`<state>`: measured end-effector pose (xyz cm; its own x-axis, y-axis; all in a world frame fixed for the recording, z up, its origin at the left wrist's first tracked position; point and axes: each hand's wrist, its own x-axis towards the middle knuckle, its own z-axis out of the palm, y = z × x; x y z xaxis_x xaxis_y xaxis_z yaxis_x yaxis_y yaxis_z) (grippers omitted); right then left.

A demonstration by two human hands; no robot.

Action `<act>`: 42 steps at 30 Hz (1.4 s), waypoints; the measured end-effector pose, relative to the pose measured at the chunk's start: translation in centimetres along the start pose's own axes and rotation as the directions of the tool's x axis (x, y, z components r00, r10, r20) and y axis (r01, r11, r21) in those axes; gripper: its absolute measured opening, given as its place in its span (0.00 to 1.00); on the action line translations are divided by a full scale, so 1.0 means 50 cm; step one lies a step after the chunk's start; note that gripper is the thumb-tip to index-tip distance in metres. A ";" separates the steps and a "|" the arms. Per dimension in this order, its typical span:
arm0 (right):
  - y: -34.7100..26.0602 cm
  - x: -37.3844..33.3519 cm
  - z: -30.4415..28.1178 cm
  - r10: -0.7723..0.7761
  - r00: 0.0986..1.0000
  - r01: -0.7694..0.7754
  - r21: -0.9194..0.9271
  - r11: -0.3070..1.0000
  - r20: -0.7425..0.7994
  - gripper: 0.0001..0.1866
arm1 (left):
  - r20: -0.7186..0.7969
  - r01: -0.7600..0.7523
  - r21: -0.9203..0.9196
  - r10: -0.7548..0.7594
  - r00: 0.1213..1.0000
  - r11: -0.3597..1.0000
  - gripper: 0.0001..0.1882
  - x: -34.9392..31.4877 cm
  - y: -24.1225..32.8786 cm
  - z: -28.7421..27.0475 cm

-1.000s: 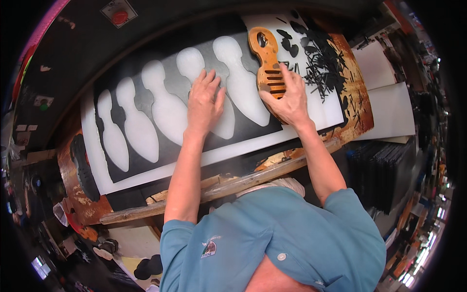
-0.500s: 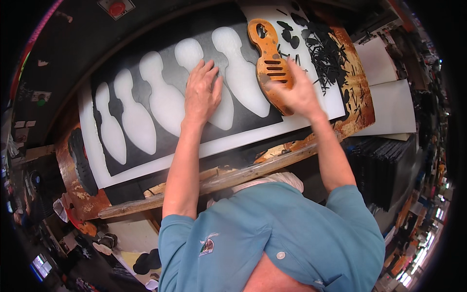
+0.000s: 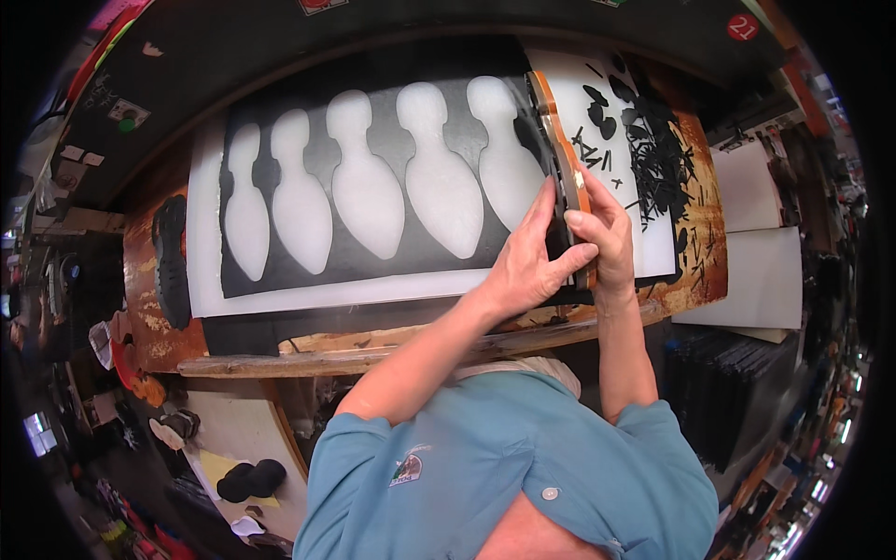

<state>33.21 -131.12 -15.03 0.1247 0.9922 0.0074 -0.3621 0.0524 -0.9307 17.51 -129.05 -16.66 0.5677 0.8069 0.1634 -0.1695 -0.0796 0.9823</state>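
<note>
A sole-shaped cutting die with an orange back stands tilted up on its edge at the right side of a black sheet. From its right, my right hand grips it, thumb on the upper edge and fingers along the orange back. My left hand presses its fingers against the dark cutting side, its thumb reaching over the near end. Beside my left hand are several sole-shaped cut-outs in the black sheet, with white showing through. What sits inside the die is hidden.
A white board lies under the sheet. Loose black scraps pile up to the right of the die. A wooden rail runs along the near edge. Dark stacked sheets stand at lower right, and a dark machine beam spans the far side.
The die lay flat on the sheet and now stands on edge between both hands. My left hand has moved right, off the cut-outs and onto the die. The view has shifted.
</note>
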 end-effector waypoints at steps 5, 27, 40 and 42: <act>0.011 -0.013 0.028 0.075 0.992 -0.095 0.218 0.971 0.101 0.42 | -0.325 0.221 0.128 -0.170 0.930 0.967 0.19 -0.091 0.034 -0.090; 0.116 0.052 0.091 -0.228 0.951 0.232 -0.969 0.087 0.208 0.45 | -0.906 0.293 0.370 0.272 0.324 0.882 0.18 -0.558 0.215 -0.865; 0.079 0.049 0.087 -0.209 0.966 0.180 -0.975 0.128 0.150 0.48 | -0.374 0.161 0.849 0.356 0.856 0.503 0.40 -0.379 0.181 -0.592; 0.074 0.048 0.087 -0.196 0.970 0.186 -0.960 0.210 0.145 0.47 | -0.061 -0.094 0.893 0.324 0.944 0.441 0.41 -0.297 0.137 -0.446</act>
<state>28.15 -128.07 -16.86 0.0579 0.9684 0.2426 0.8337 0.0867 -0.5454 -10.04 -128.53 -14.38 0.4316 0.7716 0.4673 0.5910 -0.6332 0.4997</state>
